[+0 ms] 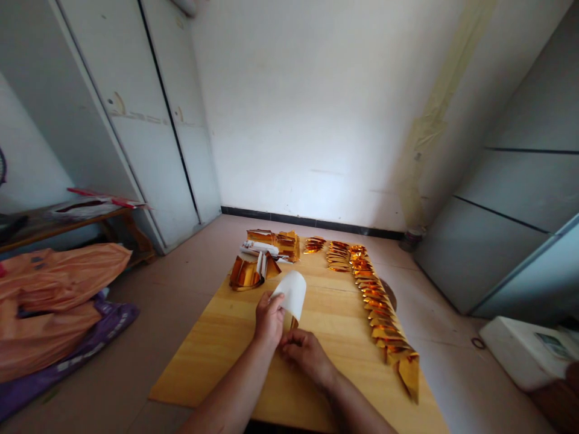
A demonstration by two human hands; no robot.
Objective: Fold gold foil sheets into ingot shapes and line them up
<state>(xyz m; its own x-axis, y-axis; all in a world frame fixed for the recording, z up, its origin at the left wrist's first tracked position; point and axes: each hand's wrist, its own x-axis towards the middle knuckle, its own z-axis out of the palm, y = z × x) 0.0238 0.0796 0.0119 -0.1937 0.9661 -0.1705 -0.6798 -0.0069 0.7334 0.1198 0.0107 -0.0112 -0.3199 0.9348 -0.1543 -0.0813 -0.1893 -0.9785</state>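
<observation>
My left hand [270, 319] grips a curved sheet of gold foil paper [291, 292] between thumb and fingers. Its white back faces up, and a bit of gold shows at the lower edge. Just below that edge, my right hand [310, 357] is closed, with thumb and fingertips pressed together. Whether the paper's corner lies between them is hidden. Folded gold foil pieces [380, 307] stand in a long overlapping row along the table's right side. Shorter groups of folded pieces [338, 256] lie at the back.
The wooden table [217, 343] carries a curled stack of gold paper [246, 272] and flat gold sheets [284, 243] with a white packet [260, 248] at the back left. A white box [525, 349] stands on the floor at right; orange cloth [54, 301] lies at left.
</observation>
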